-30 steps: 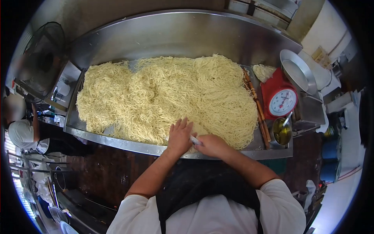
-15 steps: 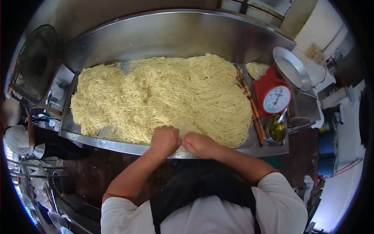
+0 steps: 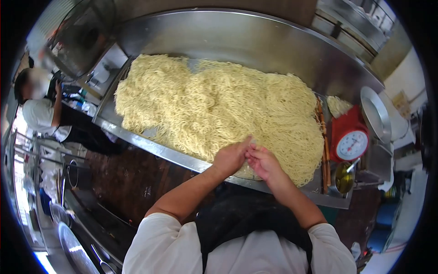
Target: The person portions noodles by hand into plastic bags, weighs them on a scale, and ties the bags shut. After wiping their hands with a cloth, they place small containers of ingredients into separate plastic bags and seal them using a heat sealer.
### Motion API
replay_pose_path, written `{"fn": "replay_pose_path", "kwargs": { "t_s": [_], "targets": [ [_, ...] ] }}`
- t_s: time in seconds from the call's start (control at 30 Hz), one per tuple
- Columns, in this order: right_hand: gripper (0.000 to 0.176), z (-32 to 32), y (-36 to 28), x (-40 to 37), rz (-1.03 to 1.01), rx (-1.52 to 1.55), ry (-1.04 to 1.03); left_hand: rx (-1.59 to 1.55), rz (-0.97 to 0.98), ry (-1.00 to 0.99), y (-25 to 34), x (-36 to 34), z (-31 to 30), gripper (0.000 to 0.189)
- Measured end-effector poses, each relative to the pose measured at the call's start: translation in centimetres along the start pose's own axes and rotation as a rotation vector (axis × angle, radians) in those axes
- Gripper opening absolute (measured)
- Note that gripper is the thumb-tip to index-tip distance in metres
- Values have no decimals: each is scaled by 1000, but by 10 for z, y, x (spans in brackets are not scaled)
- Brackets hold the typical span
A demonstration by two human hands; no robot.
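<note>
A large heap of thin yellow noodles (image 3: 210,100) covers most of a steel tray table. At its front edge my left hand (image 3: 230,157) is closed, its fingers pinching the gathered top of a clear plastic bag (image 3: 247,172). My right hand (image 3: 264,163) meets it fingertip to fingertip, palm partly turned up, with its fingers curled at the same gathered plastic. The lower part of the bag shows beneath both hands, against the tray's front rim; its contents are hard to make out.
On the right stand a red dial scale (image 3: 350,137) with a metal pan (image 3: 376,113), a pot of yellow oil (image 3: 343,178) and wooden sticks (image 3: 325,150). A small noodle portion (image 3: 338,106) lies behind the scale. A co-worker (image 3: 54,112) stands at far left, near a fan (image 3: 82,36).
My view has swung, so the tray appears tilted and further right. My hands went from fists side by side to fingertips together, the right one turning palm up.
</note>
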State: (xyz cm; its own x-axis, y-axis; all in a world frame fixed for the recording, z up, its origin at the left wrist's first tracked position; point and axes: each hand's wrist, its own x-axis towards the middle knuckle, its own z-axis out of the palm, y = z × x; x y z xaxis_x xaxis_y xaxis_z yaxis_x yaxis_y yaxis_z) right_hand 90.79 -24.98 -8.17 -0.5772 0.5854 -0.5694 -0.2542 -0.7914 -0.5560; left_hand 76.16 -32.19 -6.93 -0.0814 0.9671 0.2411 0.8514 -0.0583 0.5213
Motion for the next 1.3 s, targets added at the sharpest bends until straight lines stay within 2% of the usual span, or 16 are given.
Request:
{"fn": "replay_pose_path", "kwargs": {
  "t_s": [0.07, 0.13, 0.2, 0.3, 0.43, 0.53, 0.67, 0.77, 0.87, 0.93, 1.0, 1.03, 1.1, 1.13, 1.23, 1.3],
  "targets": [
    [10, -7, 9, 9, -46, -122, -27, 36, 44, -37, -6, -4, -3, 47],
    [14, -3, 13, 13, -262, -541, 74, 101, 286, -28, -15, -5, -7, 51],
    [26, -1, 20, 13, -328, -647, 68, 119, 305, 5, -23, -7, -11, 43],
    [49, 9, 13, 0, -653, -1262, 113, 76, 304, -62, -27, -6, -16, 20],
    [54, 18, 16, -12, -726, -1365, 60, 50, 196, -46, -32, -10, -7, 17],
    [50, 1, 29, -5, -700, -1134, 0, 27, 97, 2, -25, -20, -6, 18],
    [32, -24, 33, 9, -629, -1056, -51, -201, -186, 15, -16, -29, 9, 21],
    [25, -25, 25, 7, -753, -1091, -119, -1353, -905, -405, -11, -24, 11, 19],
    [24, -18, 4, 0, -968, -1270, -247, -1629, -1032, -346, 6, -21, 17, 15],
    [25, -20, -8, -2, -1056, -1358, -356, -1585, -1015, -289, 6, -17, 27, 18],
    [31, -23, -21, 2, -901, -1485, -411, -954, -756, -214, 10, -18, 20, 22],
    [28, -24, -28, 5, -954, -1569, -446, -955, -791, -182, 18, -22, 18, 22],
    [25, -35, -39, 20, -945, -1630, -506, -177, -542, 227, 36, -26, 16, 26],
    [22, -35, -45, 23, -962, -1696, -516, -176, -571, 256, 43, -26, 14, 26],
    [19, -19, -72, 5, -740, -1863, -589, -40, -462, -149, 50, -18, 12, 28],
    [18, 11, -80, -33, -612, -1765, -676, -97, -477, -39, 59, -26, 12, 27]
  ]
}}
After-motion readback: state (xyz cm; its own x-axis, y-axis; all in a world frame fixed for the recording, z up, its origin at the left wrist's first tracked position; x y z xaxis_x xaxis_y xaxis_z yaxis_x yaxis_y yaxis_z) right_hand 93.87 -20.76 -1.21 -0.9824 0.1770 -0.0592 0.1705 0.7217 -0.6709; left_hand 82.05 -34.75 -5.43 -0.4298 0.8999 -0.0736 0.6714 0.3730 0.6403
